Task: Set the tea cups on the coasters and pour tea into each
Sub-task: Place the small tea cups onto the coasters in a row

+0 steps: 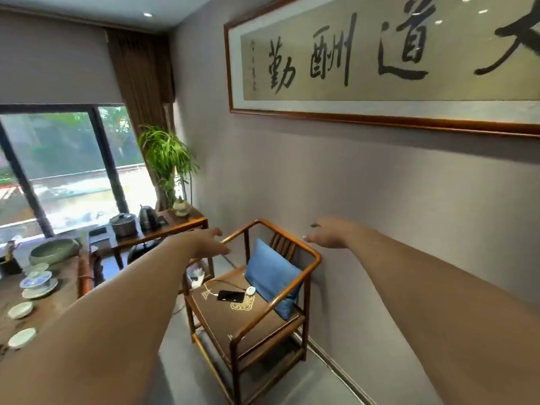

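Note:
Two pale green tea cups (20,309) (22,338) sit on the wooden tea table (62,299) at the far left edge. Behind them stands a blue-and-white lidded cup (36,280) on a saucer, and a large green bowl (54,250). My left hand (209,239) stretches forward over the left armrest of a wooden chair (314,255), fingers apart, holding nothing. My right hand (327,232) reaches out above the chair's back rail, also empty with fingers spread. Both hands are far from the cups.
The chair seat holds a blue cushion (271,276), a black phone (230,296) and a white charger with cable. A side table (175,226) by the window carries a kettle (147,219), a pot (124,225) and a plant. A framed calligraphy scroll (380,59) hangs on the grey wall.

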